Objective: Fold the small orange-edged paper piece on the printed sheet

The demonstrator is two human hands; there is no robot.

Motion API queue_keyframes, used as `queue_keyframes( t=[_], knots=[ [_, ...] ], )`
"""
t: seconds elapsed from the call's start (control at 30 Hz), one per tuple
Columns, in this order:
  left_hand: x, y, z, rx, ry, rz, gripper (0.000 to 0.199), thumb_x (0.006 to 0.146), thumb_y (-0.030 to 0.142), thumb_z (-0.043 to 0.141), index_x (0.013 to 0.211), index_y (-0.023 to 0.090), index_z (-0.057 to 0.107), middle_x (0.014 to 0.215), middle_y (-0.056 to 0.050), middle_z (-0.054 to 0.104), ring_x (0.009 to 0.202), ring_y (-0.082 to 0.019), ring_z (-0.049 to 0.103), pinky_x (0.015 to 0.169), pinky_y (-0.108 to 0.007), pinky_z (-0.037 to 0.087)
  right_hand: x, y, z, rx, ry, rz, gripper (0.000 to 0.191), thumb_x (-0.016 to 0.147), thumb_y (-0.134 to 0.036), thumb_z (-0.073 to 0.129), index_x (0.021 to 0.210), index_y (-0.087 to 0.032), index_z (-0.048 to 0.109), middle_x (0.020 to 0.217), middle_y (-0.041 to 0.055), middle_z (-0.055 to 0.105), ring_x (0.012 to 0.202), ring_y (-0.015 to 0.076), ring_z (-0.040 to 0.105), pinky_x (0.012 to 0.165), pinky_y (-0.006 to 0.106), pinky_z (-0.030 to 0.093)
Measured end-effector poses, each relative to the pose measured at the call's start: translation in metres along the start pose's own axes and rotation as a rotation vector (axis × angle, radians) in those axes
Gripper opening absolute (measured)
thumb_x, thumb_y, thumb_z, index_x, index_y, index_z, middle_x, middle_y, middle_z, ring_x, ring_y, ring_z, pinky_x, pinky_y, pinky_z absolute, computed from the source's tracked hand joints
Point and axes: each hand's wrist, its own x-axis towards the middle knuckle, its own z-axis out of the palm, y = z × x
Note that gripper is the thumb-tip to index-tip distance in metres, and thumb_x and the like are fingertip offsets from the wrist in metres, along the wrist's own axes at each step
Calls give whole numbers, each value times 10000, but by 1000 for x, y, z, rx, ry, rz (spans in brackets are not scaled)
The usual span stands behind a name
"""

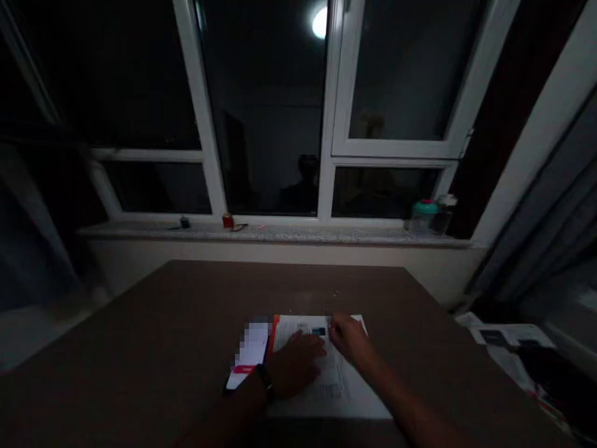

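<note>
A printed booklet (342, 395) with an orange strip along its left edge lies on the brown table (186, 336). My left hand (298, 364), a dark band at its wrist, rests flat on the page with its fingers stretched to the right. Over the page's upper right part, my right hand (347, 336) is closed, its fingertips near a small dark picture on the paper. Whatever it may hold is too dim and small to make out. Just left of the booklet, a phone (254, 348) with a lit white screen and a pink bar lies beside my left forearm.
Beyond the table, a stone windowsill (289, 234) carries a small red object (227, 220), a dark little bottle (185, 221) and a clear container with a teal lid (423, 216). Papers (513, 336) are piled low at the right. Tiny crumbs dot the tabletop behind the booklet.
</note>
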Motion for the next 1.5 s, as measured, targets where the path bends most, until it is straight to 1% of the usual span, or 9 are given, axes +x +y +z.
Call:
queue_keyframes(
  t=[0.13, 0.27, 0.47, 0.7, 0.9, 1.1, 1.23, 1.33, 1.5],
  knots=[
    [1, 7, -7, 0, 12, -8, 413, 878, 166, 547, 1285, 224, 512, 1408, -67, 509, 1339, -267, 410, 1151, -520, 238, 0, 6, -4, 53, 46, 25, 81, 823, -190, 491, 746, -199, 515, 722, 17, 603, 684, 162, 560, 631, 240, 363],
    [2, 10, -9, -2, 37, -53, 491, 888, 143, 511, 1372, 217, 465, 1462, -75, 473, 1354, -271, 399, 1118, -481, 320, -2, 4, -11, 185, 97, 52, 93, 838, -231, 544, 754, -204, 514, 702, 0, 586, 651, 153, 543, 613, 236, 375],
    [2, 7, -4, -19, 69, -77, 618, 774, 85, 579, 1367, 203, 448, 1462, -98, 467, 1350, -280, 408, 1119, -468, 324, -4, -7, -10, 190, -13, -8, 48, 832, -198, 577, 783, -196, 576, 776, 19, 609, 727, 169, 561, 658, 250, 392],
    [3, 15, -9, -81, 98, -148, 487, 746, 120, 641, 1201, 196, 484, 1359, -103, 535, 1272, -299, 479, 1085, -443, 365, -4, -12, -6, 176, -80, -86, 111, 785, -96, 573, 765, -203, 549, 799, 4, 592, 758, 161, 546, 685, 242, 383],
    [4, 20, -15, -60, 88, -174, 377, 753, 53, 548, 1093, 209, 501, 1274, -71, 582, 1191, -275, 535, 1033, -425, 396, -8, -12, -3, 267, -175, -79, 149, 735, -82, 597, 726, -202, 509, 713, -36, 549, 632, 119, 502, 583, 202, 338],
    [4, 19, -16, -79, 107, -139, 413, 761, 38, 538, 1126, 231, 520, 1216, -33, 617, 1144, -239, 564, 1011, -389, 409, -17, -23, -7, 291, -275, -96, 183, 673, -46, 610, 706, -200, 518, 673, -59, 538, 607, 104, 491, 561, 188, 318],
    [4, 18, -16, -54, 97, -123, 393, 805, 70, 560, 1164, 229, 531, 1287, -53, 595, 1205, -243, 538, 1048, -396, 385, -21, -28, -10, 310, -328, -143, 176, 684, -52, 616, 700, -200, 521, 727, -44, 580, 639, 108, 518, 576, 190, 333],
    [4, 15, -13, -16, 70, -119, 426, 867, 90, 525, 1268, 229, 509, 1381, -74, 543, 1275, -247, 494, 1091, -424, 349, -20, -26, -9, 305, -297, -172, 164, 715, -68, 609, 716, -203, 516, 756, -30, 591, 674, 118, 533, 605, 198, 355],
    [2, 6, -5, 71, 42, -210, 535, 897, 118, 484, 1415, 235, 416, 1502, -102, 420, 1386, -273, 370, 1139, -514, 271, -15, -20, -3, 254, -191, -149, 136, 760, -90, 586, 748, -205, 514, 763, -21, 564, 686, 127, 522, 625, 210, 370]
  ],
)
